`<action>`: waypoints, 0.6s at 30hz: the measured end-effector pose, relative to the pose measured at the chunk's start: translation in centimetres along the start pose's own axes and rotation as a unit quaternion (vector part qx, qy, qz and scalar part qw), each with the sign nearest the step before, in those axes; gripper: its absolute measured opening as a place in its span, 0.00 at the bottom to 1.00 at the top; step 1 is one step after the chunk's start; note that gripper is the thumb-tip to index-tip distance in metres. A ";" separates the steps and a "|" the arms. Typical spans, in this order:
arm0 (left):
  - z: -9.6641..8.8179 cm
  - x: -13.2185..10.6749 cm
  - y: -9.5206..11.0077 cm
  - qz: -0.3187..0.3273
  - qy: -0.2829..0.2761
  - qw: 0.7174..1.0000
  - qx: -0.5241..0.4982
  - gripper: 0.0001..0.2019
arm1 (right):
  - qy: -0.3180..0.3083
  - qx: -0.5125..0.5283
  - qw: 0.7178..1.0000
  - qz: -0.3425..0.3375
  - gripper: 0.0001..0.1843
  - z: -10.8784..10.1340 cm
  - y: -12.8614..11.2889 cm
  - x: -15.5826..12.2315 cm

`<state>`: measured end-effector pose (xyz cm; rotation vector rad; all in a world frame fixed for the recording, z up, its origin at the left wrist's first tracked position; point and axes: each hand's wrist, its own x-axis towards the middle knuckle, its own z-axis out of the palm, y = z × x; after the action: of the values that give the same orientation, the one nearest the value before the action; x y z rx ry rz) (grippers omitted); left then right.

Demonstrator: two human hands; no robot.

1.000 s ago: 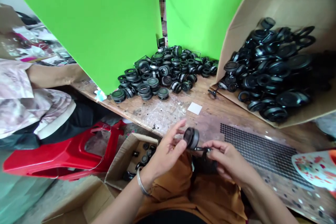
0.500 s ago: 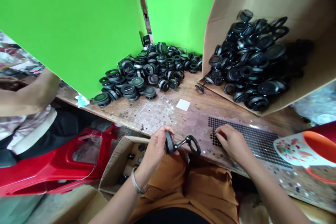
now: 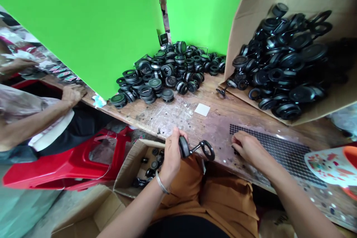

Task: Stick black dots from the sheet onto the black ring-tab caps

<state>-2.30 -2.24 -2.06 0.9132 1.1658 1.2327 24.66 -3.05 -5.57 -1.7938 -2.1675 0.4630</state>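
Note:
My left hand (image 3: 172, 154) is wrapped around the thick round base of a black ring mount (image 3: 184, 148). The mount's short arm and open ring stick out to the right, over the table's front edge. My right hand (image 3: 247, 147) is at the left end of a clear sheet of small black dot stickers (image 3: 281, 150), thumb and fingertips pinched together low over it. Whatever may be between those fingertips is too small and covered to make out. Beyond both hands, a small white square card (image 3: 202, 109) lies flat on the wooden table (image 3: 220, 106).
A pile of black round mounts (image 3: 167, 68) stands against green panels (image 3: 83, 37). At right, a tipped carton (image 3: 237, 41) is full of ringed mounts; a patterned mug (image 3: 325, 163) is nearer. An open box (image 3: 125, 173) sits below left, by a red stool (image 3: 64, 167) and another person's arm (image 3: 41, 119).
The view has shifted slightly, moving the scene rightward. The mount in my left hand has tilted a little. My right hand stays at the sheet's left end. The other person's hand now rests on the table edge.

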 end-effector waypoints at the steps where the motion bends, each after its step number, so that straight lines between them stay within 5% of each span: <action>1: 0.0 0.0 0.0 0.005 0.007 1.000 -0.003 0.30 | 0.008 -0.002 1.000 0.003 0.08 0.0 -0.2 -0.2; 4: -0.2 -0.2 -0.1 0.023 0.016 1.000 0.004 0.30 | 0.073 -0.010 0.997 0.003 0.08 -0.3 -1.9 -1.0; 8: -0.2 -0.6 -0.3 0.026 0.008 0.999 0.033 0.31 | 0.187 0.082 0.976 -0.077 0.03 -1.2 -7.0 -2.0; 13: 0.2 -1.3 -0.3 0.039 -0.002 0.997 0.060 0.30 | 0.148 0.195 0.960 -0.137 0.06 -0.3 -13.3 -2.3; 18: 0.3 -1.8 -0.2 0.062 -0.022 0.996 0.060 0.30 | 0.133 0.205 0.960 -0.134 0.07 1.3 -14.3 -1.9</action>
<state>-1.89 -4.07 -1.90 1.1108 1.1717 1.2449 11.71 -7.51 -0.74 -1.2440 -1.9176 0.5253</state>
